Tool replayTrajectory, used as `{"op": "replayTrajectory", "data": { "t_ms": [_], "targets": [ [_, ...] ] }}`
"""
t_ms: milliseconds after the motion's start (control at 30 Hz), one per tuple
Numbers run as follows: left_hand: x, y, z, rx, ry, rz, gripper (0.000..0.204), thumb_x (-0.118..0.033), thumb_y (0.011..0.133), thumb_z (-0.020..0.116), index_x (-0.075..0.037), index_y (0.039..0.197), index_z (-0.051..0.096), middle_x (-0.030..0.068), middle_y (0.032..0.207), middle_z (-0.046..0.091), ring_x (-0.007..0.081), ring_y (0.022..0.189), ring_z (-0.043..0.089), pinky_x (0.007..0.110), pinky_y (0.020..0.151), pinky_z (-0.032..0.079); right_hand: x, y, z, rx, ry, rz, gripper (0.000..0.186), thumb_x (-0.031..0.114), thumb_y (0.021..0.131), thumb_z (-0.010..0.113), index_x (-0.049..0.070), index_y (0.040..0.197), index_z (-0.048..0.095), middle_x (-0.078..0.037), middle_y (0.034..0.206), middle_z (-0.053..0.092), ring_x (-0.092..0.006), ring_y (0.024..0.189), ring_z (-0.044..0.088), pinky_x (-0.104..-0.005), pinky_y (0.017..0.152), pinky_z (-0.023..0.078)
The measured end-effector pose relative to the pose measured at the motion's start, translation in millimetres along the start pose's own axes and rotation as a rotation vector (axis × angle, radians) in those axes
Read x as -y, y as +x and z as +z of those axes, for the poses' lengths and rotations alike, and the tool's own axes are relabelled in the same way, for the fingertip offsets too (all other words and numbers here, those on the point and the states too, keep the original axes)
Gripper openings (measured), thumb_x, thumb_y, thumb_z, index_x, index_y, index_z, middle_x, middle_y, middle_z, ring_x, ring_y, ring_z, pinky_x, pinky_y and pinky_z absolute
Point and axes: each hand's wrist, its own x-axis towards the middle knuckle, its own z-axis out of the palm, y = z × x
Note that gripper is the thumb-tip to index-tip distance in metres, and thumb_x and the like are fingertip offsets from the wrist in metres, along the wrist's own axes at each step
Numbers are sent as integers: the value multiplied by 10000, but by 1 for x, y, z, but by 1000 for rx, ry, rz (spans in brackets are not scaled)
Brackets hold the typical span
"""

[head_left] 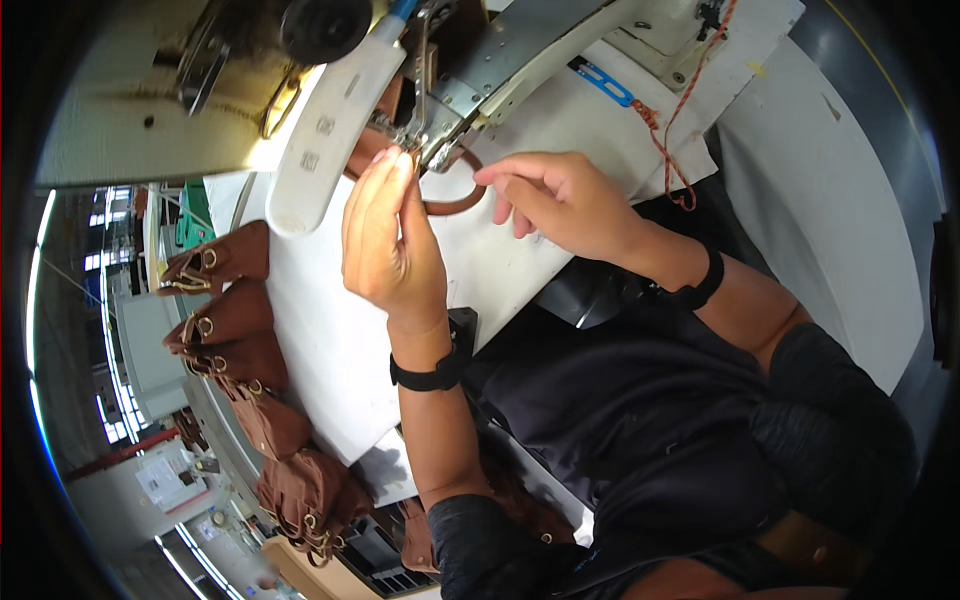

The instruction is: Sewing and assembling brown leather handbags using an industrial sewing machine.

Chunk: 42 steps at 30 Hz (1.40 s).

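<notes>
At the sewing machine's presser foot (437, 155), my left hand (393, 240) is closed, its fingertips pressed together on brown leather (370, 148). A narrow brown leather strap (455, 208) curves out from beside those fingers in a loop to the right. My right hand (570, 205) is at the right side of that loop, index finger and thumb drawn together at the strap and the other fingers loosely curled. My left fingers hide part of the leather at the needle.
Several brown leather bags (235, 330) line the table's left edge. A white rounded lamp or guard (335, 140) hangs left of my left hand. The machine arm (520, 55) spans above. A blue tool (603, 82) with an orange cord (672, 150) lies to the right on the white tabletop (320, 340).
</notes>
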Motion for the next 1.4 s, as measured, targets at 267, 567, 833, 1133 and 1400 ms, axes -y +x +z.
{"op": "replayTrajectory", "data": {
  "t_ms": [267, 567, 833, 1133, 1400],
  "targets": [
    [1, 2, 1, -3, 42, -16, 226, 135, 836, 772, 29, 1035, 769, 158, 1044, 787, 286, 988, 763, 357, 887, 612, -27, -9, -11, -79, -100, -196, 309, 49, 1050, 499, 20, 1320, 645, -31, 898, 681, -53, 712, 601, -233, 630, 531],
    [6, 2, -4, 14, 18, -22, 208, 135, 845, 765, 28, 1024, 763, 150, 1052, 781, 275, 996, 760, 351, 893, 607, 2, -8, -7, -71, -88, -247, 265, 120, 1088, 519, 4, 1273, 669, -23, 781, 668, -49, 650, 591, -221, 579, 493],
    [11, 4, -10, 73, -69, -72, 224, 97, 899, 736, 13, 1104, 771, 145, 1112, 779, 216, 1016, 744, 323, 911, 587, 81, 36, -14, 50, -9, -160, 343, 178, 1023, 517, -41, 1248, 654, -97, 706, 713, -128, 536, 654, -280, 511, 500],
    [7, 3, -2, 17, -100, -78, 211, 113, 897, 712, 10, 1073, 766, 155, 1114, 773, 235, 1044, 743, 329, 935, 582, 113, 3, -56, -131, -348, -614, 274, 90, 1024, 568, -5, 1245, 698, -47, 837, 715, -92, 708, 680, -244, 591, 538],
    [9, 11, -18, 60, -200, -103, 195, 72, 874, 777, 2, 1057, 781, 134, 1100, 784, 245, 1044, 750, 328, 933, 594, 294, 34, -246, -639, -1184, -947, 378, 208, 1057, 580, -8, 1362, 634, -54, 1189, 687, -135, 1086, 620, -287, 973, 491]
  ]
}}
